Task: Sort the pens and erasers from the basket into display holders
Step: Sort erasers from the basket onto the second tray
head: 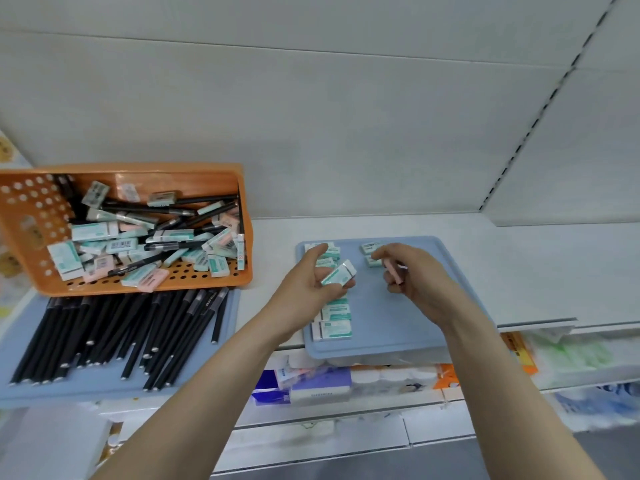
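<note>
Nearest, two bare forearms (225,362) reaching over the shelf (540,268) edge. Left grip (310,284) pinching a teal eraser (338,274), tilted just above the teal column (334,322) on the blue eraser tray (401,327), probably to extend that row. Right grip (419,277) curled round a pink eraser (394,271), near two loose erasers (370,248) at the tray's far end, seemingly starting a second row. Farther left, orange basket (138,169) tipped forward for easy picking, contents mixed; black pens (104,334) laid on the pen tray (86,382) below it.
</note>
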A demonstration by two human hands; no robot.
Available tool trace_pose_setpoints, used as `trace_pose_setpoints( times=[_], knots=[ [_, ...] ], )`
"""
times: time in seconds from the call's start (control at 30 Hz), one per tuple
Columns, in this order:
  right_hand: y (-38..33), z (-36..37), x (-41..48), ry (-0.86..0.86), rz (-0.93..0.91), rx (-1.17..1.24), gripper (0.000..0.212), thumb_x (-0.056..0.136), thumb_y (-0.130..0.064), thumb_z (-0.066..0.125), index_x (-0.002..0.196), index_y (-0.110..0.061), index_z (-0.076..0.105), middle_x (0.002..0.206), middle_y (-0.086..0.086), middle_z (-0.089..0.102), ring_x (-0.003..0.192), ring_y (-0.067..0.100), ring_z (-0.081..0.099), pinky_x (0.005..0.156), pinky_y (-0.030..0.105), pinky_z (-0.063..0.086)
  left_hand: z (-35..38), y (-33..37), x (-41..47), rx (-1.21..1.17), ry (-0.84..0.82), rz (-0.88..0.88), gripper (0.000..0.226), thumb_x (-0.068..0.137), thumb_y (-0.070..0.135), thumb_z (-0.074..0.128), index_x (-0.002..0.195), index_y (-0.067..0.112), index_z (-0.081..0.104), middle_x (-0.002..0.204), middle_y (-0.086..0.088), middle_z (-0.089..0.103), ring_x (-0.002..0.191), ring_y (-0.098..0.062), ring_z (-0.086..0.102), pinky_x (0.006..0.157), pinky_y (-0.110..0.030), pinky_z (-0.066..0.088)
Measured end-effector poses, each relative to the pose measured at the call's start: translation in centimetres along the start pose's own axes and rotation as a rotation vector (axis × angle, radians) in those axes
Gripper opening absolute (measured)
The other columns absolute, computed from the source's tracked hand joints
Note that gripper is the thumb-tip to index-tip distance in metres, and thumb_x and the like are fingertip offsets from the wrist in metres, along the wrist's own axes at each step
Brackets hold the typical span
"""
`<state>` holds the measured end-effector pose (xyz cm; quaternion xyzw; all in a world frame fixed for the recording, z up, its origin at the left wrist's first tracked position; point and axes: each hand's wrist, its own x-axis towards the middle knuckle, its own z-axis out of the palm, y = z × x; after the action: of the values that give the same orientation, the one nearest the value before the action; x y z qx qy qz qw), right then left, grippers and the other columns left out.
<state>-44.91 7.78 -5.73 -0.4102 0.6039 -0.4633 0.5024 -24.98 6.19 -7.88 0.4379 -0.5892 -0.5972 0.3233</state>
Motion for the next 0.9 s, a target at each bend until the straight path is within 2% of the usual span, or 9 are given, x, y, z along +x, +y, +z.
trace_pose_setpoints(
  times=[0.1,0.2,0.3,0.4,0.47,0.57,0.63,0.73,0.9],
  knots=[
    [0.7,1.3,-0.4,-0.121,-0.041,-0.199,0.014,0.092,-0.026,0.066,0.089,-0.013,0.072,0.075,0.004,0.052,0.059,0.010,0.040,0.054,0.022,0.033,0.4,0.0,0.3,-0.047,0.030,-0.013,0.079,0.073,0.027,0.076,0.141,0.031,0.037,0.118,-0.009,0.068,0.099,-0.022,0.071,0.093,-0.044,0.054],
    [0.7,1.4,-0.3,-0.114,-0.037,-0.185,0.017,0.089,-0.024,0.071,0.093,-0.008,0.072,0.075,0.005,0.055,0.056,0.009,0.039,0.051,0.019,0.032,0.6,0.2,0.3,0.014,0.032,0.024,0.048,0.086,0.016,0.070,0.129,0.025,0.051,0.109,-0.007,0.071,0.090,-0.014,0.072,0.087,-0.034,0.057],
    [0.7,0.6,0.3,0.040,-0.122,-0.255,0.007,0.087,-0.023,0.072,0.087,-0.017,0.070,0.072,0.000,0.062,0.056,0.008,0.041,0.051,0.018,0.033,0.0,-0.2,0.2,0.390,0.235,0.170,0.030,0.090,0.020,0.066,0.119,0.025,0.060,0.104,0.009,0.066,0.090,-0.002,0.064,0.083,-0.019,0.053],
    [0.3,0.5,1.0,0.221,-0.326,-0.597,0.008,0.081,-0.025,0.073,0.081,-0.022,0.066,0.067,-0.006,0.061,0.059,0.005,0.049,0.053,0.019,0.035,-0.8,-1.2,0.0,0.573,0.349,0.233,0.033,0.090,0.018,0.065,0.122,0.024,0.058,0.110,0.009,0.054,0.094,-0.003,0.056,0.086,-0.024,0.051],
    [-0.3,2.0,1.2,0.152,-0.402,-0.745,0.007,0.080,-0.022,0.071,0.080,-0.023,0.065,0.066,-0.009,0.059,0.063,0.005,0.052,0.055,0.022,0.036,-1.2,-1.7,-0.1,0.601,0.337,0.217,0.043,0.090,0.012,0.062,0.131,0.024,0.052,0.117,0.007,0.048,0.097,-0.006,0.055,0.090,-0.029,0.051],
    [-0.4,4.8,1.1,-0.137,-0.354,-0.867,0.012,0.079,-0.017,0.069,0.088,-0.025,0.069,0.071,-0.010,0.060,0.068,0.005,0.054,0.059,0.021,0.038,-1.6,-2.2,-0.5,0.633,0.285,0.186,0.059,0.087,0.002,0.055,0.141,0.022,0.043,0.129,0.003,0.044,0.110,-0.011,0.052,0.097,-0.034,0.048],
    [-0.4,5.2,1.2,-0.221,-0.318,-0.835,0.017,0.080,-0.013,0.066,0.091,-0.025,0.072,0.083,-0.009,0.067,0.076,0.004,0.059,0.061,0.010,0.041,-1.9,-2.2,-0.6,0.666,0.261,0.176,0.062,0.086,0.003,0.055,0.144,0.021,0.040,0.136,0.002,0.042,0.120,-0.014,0.048,0.103,-0.035,0.044],
    [-0.6,4.0,1.4,-0.096,-0.283,-0.692,0.022,0.084,-0.012,0.063,0.099,-0.024,0.072,0.092,-0.007,0.068,0.081,0.003,0.059,0.066,0.008,0.041,-1.9,-2.0,-0.5,0.744,0.276,0.216,0.056,0.090,0.022,0.059,0.144,0.023,0.042,0.138,0.002,0.040,0.124,-0.015,0.043,0.105,-0.025,0.036],
    [-0.4,1.5,2.8,-0.025,-0.224,-0.523,0.041,0.095,-0.006,0.050,0.130,-0.026,0.060,0.126,0.001,0.060,0.108,0.014,0.060,0.099,0.032,0.048,-0.4,-1.6,1.2,0.964,0.264,0.260,0.053,0.090,0.051,0.058,0.139,0.031,0.049,0.144,0.000,0.034,0.126,-0.020,0.035,0.103,-0.026,0.028]
  ],
)
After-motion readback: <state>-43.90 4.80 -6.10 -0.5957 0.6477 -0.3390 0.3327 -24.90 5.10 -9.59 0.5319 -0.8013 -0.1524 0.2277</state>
